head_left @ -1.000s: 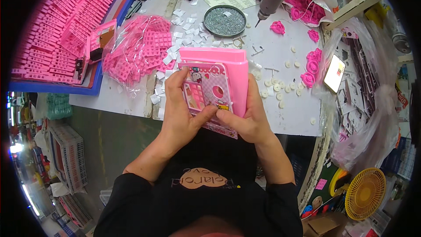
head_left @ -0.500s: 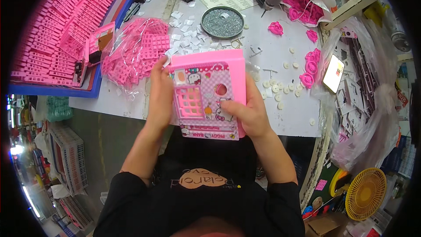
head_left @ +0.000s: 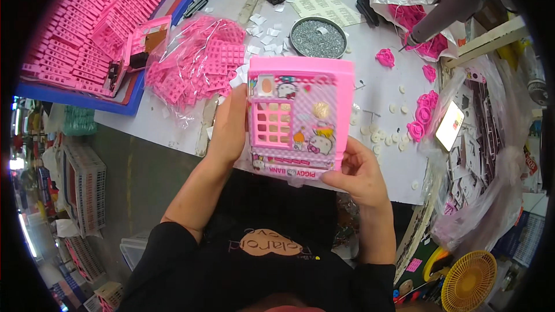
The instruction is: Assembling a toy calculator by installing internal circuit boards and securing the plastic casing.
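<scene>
Above the table's near edge I hold a pink toy piggy bank [head_left: 332, 98] with both hands. Its printed lilac face shows upside down, with a pink keypad grid [head_left: 274, 123] on the left and a round hole on the right. My left hand [head_left: 231, 127] grips the left side, with most of its fingers hidden. At the lower right corner, my right hand [head_left: 364, 176] has its thumb on the front edge and its fingers curled behind. A small clear plastic part [head_left: 295, 181] sticks out at the bottom edge.
Left are a clear bag of pink keypad pieces [head_left: 196, 60] and a blue crate [head_left: 81, 104] of pink parts. Beyond lie a round dish of screws [head_left: 318, 37], white squares and black parts. Rightward are an electric screwdriver [head_left: 451, 8], pink knobs [head_left: 417, 131], white discs and a phone [head_left: 449, 126].
My right thumb has moved from the printed face, near the round hole, down to the lower right corner. The face sat askew over the pink body and now lines up with it.
</scene>
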`<state>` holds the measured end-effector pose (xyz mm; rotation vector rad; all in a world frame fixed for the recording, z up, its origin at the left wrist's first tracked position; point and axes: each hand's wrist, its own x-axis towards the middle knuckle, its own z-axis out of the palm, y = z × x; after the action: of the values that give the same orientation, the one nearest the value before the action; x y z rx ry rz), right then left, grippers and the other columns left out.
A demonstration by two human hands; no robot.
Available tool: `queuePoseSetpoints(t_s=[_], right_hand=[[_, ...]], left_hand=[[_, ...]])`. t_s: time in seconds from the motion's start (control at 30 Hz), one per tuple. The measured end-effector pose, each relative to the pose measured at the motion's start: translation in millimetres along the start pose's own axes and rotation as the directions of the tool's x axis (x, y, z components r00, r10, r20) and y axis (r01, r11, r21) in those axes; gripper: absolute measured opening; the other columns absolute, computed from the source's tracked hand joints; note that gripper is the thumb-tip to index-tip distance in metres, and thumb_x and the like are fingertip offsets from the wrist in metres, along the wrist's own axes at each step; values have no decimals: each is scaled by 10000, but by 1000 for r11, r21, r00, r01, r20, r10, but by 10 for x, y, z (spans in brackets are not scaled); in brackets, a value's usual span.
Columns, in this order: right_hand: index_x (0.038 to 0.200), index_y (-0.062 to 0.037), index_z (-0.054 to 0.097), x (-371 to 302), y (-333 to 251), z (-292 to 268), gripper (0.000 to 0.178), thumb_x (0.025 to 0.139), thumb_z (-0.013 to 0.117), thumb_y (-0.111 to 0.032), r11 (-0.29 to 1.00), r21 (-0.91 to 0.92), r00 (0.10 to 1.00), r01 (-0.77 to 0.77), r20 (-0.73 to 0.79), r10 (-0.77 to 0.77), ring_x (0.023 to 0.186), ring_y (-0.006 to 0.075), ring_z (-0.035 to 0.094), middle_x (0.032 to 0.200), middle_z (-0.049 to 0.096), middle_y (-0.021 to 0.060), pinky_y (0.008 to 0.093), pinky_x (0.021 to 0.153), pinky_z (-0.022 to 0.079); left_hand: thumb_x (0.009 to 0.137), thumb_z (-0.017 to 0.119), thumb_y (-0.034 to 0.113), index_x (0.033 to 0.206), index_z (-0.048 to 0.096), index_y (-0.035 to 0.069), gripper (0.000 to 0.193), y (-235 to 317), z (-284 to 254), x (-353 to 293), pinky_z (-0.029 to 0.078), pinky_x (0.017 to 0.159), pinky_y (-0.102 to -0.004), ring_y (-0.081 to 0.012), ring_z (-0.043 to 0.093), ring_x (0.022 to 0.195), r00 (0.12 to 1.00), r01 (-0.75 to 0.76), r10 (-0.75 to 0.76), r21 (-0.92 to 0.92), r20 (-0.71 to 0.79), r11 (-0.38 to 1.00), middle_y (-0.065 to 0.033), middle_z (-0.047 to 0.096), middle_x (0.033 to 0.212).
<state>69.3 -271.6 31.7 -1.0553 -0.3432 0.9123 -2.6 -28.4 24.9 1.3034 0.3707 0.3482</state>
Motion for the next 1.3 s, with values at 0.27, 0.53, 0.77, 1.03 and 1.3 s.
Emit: queuePoseSetpoints(t_s=[0.27, 0.53, 0.77, 1.03, 1.3], right_hand=[[1428, 59, 453, 43, 141, 70, 642, 852, 738, 62, 1000, -4, 997, -23, -72, 22, 1141, 194, 642, 1284, 640, 141, 345, 985, 552], [1423, 59, 445, 18, 99, 240, 639, 861, 748, 37, 994, 45, 991, 96, -100, -91, 1135, 189, 647, 1283, 641, 144, 330, 974, 546], [1426, 19, 436, -27, 122, 247, 646, 862, 750, 19, 990, -84, 988, 109, -101, -117, 1117, 175, 658, 1226, 671, 118, 311, 964, 532], [1335, 51, 483, -19, 133, 350, 550, 821, 680, 45, 910, -330, 955, 252, -68, -289, 1028, 151, 687, 1099, 709, 111, 288, 910, 527], [1317, 77, 506, 16, 363, 368, 581, 774, 702, 9, 681, -573, 815, 456, -38, -578, 883, 228, 737, 1000, 687, 155, 310, 809, 573]], left_hand=[[1117, 385, 291, 1074, 617, -9, 381, 98, -78, -206, 429, 669, -232, -38, 523, 737, 998, -26, 24, -28, -51, 999, 2, 624, 833], [1112, 387, 296, 1225, 591, -21, 394, -387, -204, -277, 491, 859, -286, -119, 618, 954, 979, -199, 203, 162, -10, 966, -75, 657, 1092], [1114, 356, 304, 1264, 559, -35, 423, -420, -130, -254, 499, 880, -302, -143, 624, 987, 964, -250, 263, 218, -33, 943, -103, 659, 1095], [1116, 327, 303, 1285, 566, -63, 468, -520, -138, -266, 524, 887, -342, -190, 664, 1001, 993, -106, 109, 72, -36, 992, -147, 673, 1157], [1098, 345, 457, 1394, 476, -49, 601, -416, -22, -284, 502, 935, -344, -187, 630, 1090, 998, -66, 66, 57, 14, 996, -151, 635, 1232]])
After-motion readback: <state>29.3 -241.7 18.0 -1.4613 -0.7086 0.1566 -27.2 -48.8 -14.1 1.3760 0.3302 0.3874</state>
